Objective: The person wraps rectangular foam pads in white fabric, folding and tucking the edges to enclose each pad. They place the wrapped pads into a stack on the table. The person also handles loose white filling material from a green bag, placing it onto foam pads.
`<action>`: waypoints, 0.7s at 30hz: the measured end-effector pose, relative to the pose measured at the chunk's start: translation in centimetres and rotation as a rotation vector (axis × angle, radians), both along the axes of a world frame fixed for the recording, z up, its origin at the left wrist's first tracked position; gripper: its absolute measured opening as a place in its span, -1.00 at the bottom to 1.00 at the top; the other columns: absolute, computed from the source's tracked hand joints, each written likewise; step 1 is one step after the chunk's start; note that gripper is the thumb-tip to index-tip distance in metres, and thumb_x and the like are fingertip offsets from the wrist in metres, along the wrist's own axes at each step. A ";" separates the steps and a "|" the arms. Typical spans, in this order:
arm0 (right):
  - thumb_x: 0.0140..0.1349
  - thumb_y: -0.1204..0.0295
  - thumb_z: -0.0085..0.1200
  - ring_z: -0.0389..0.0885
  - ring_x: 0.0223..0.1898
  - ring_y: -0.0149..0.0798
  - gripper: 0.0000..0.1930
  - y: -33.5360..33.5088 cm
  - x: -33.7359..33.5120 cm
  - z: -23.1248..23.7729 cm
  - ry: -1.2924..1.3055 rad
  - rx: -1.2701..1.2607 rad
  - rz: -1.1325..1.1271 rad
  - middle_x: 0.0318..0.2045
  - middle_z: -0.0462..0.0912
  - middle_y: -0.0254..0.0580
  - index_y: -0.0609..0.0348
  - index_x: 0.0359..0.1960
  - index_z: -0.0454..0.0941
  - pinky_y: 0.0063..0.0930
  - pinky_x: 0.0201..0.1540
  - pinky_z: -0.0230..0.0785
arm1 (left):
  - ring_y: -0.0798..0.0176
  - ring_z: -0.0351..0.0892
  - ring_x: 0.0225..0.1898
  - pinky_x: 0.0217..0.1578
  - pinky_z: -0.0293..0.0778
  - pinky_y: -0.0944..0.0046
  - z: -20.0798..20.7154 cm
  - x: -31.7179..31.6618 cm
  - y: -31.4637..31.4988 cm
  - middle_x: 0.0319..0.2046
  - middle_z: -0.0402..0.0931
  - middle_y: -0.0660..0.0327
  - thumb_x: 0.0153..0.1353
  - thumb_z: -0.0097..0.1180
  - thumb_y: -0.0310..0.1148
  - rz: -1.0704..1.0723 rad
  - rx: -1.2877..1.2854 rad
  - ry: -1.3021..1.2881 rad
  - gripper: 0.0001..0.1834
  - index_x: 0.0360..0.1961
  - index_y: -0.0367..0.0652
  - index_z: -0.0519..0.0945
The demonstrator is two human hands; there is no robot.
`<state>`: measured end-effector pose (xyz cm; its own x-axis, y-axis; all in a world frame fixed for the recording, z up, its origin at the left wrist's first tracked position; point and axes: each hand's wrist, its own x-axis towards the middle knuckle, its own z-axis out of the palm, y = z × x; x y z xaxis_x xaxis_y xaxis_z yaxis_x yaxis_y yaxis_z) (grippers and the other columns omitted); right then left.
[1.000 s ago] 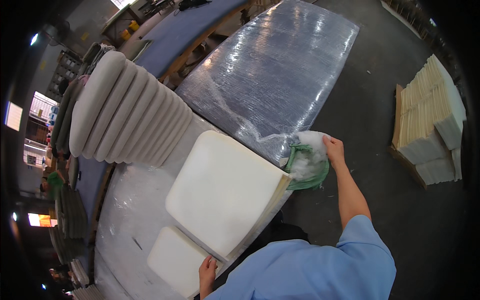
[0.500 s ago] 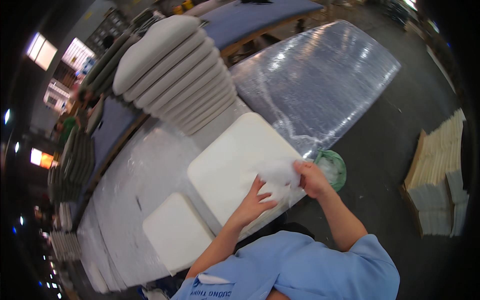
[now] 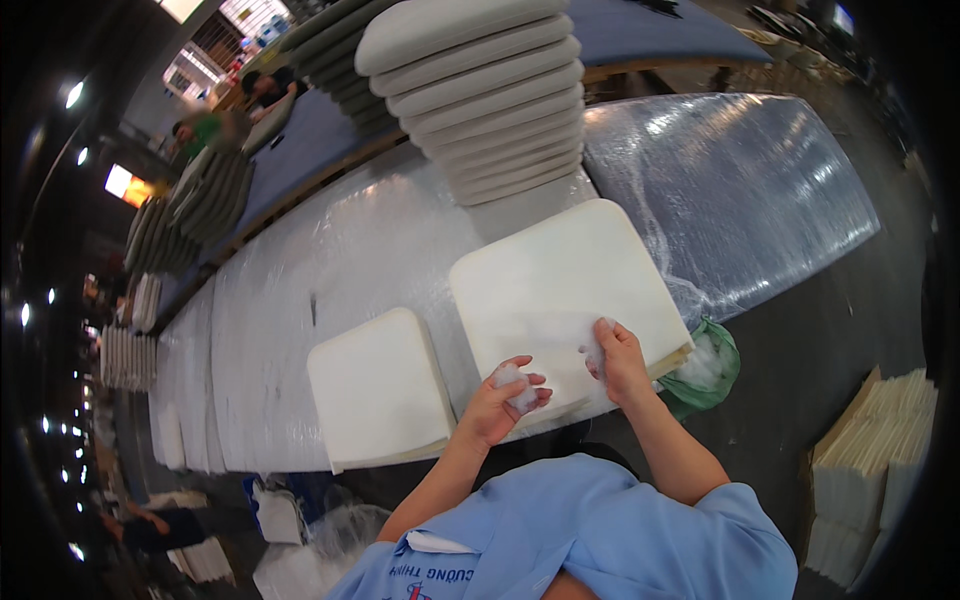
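A tuft of white stuffing fibre [image 3: 515,387] rests in my left hand [image 3: 490,408], palm up with the fingers curled loosely about it. My right hand [image 3: 624,368] pinches another wisp of fibre [image 3: 594,352] between thumb and fingers. Both hands are over the near part of a large cream foam pad [image 3: 555,275] with rounded corners. To its left lies a smaller cream foam pad [image 3: 372,380]. Beside the large pad's right corner, a green bag [image 3: 732,372] is open, with loose white fibre [image 3: 705,362] inside.
The pads lie on a plastic-wrapped table [image 3: 270,300]. Behind them rises a tall stack of pale cushions [image 3: 480,90]. A blue table [image 3: 640,35] stands further back, and people work at the far left. On the floor at right is a stack of cream sheets [image 3: 865,470].
The fibre clump between my hands has been pulled apart into separate tufts, one in each hand. My view has turned, so the pads and cushions sit further right.
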<state>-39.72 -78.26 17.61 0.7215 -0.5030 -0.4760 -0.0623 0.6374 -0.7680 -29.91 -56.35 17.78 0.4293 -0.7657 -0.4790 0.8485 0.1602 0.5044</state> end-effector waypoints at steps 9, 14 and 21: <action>0.51 0.26 0.10 0.41 -0.55 -0.60 -0.78 3.0 2.5 1.2 -0.099 -0.120 0.441 -0.48 0.59 -0.45 0.15 -0.19 0.65 -0.64 -0.57 0.17 | 0.19 0.59 -0.30 -0.21 0.59 0.05 -3.1 4.1 11.2 -0.18 0.60 0.11 0.44 0.08 -0.22 0.214 -0.267 -0.110 -0.63 0.16 -0.17 0.54; 0.50 0.33 0.11 0.36 -0.57 -0.63 -0.80 4.2 2.5 1.8 -0.095 -0.117 0.596 -0.50 0.57 -0.49 0.21 -0.19 0.67 -0.65 -0.56 0.15 | 0.41 0.52 -0.28 -0.38 0.50 0.25 4.2 3.2 6.0 -0.28 0.61 0.27 0.33 0.28 -0.29 -0.022 0.444 -0.633 -0.65 0.08 -0.19 0.60; 0.48 0.31 0.15 0.36 -0.59 -0.59 -0.72 5.1 3.9 2.7 -0.112 -0.023 0.559 -0.38 0.62 -0.39 0.20 0.08 0.60 -0.65 -0.57 0.16 | 0.42 0.57 -0.22 -0.44 0.46 0.38 0.9 3.0 7.5 -0.11 0.64 0.25 0.25 0.36 -0.34 -0.269 0.466 -0.555 -0.58 0.10 -0.18 0.59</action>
<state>-35.85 -73.12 20.33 0.9263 -0.0389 -0.3747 -0.3030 0.5141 -0.8025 -26.89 -48.83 18.68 0.5283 -0.6496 -0.5468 0.4313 -0.3494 0.8318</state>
